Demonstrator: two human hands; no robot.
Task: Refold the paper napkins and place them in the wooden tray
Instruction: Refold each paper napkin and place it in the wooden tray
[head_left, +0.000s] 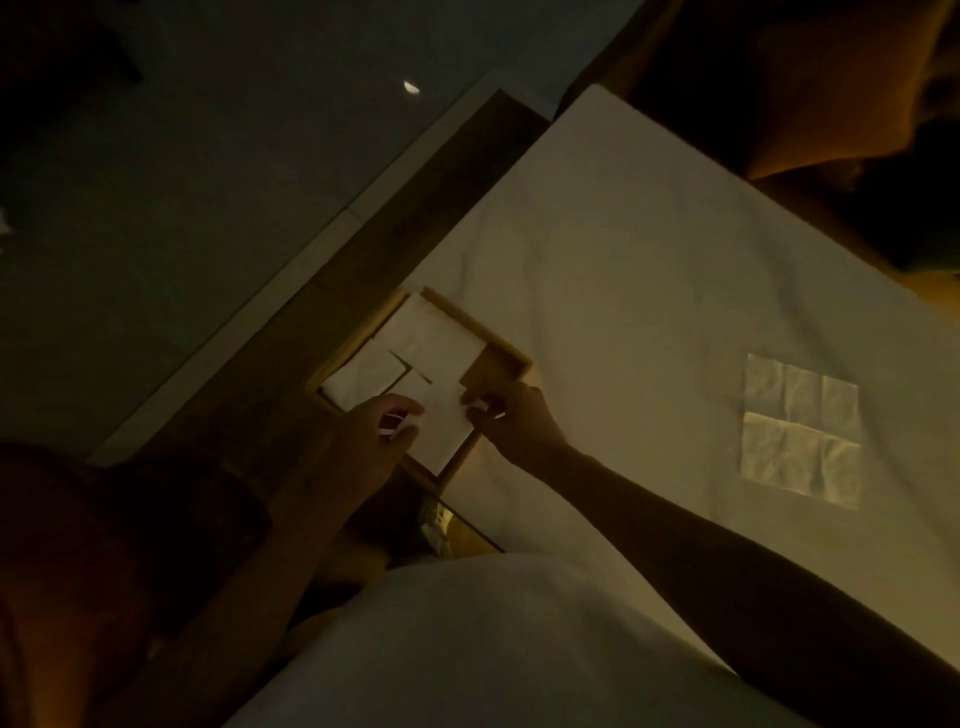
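Head view: both hands, left hand (374, 431) and right hand (514, 415), pinch a thin, limp folded white paper napkin (441, 431) by its edges inside the shallow wooden tray (498, 338); another creased napkin (800, 436) lies well right of it.

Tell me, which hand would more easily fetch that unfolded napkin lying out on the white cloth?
The right hand, probably: the unfolded napkin lies on its side of the wooden tray, while the left hand is farther away.
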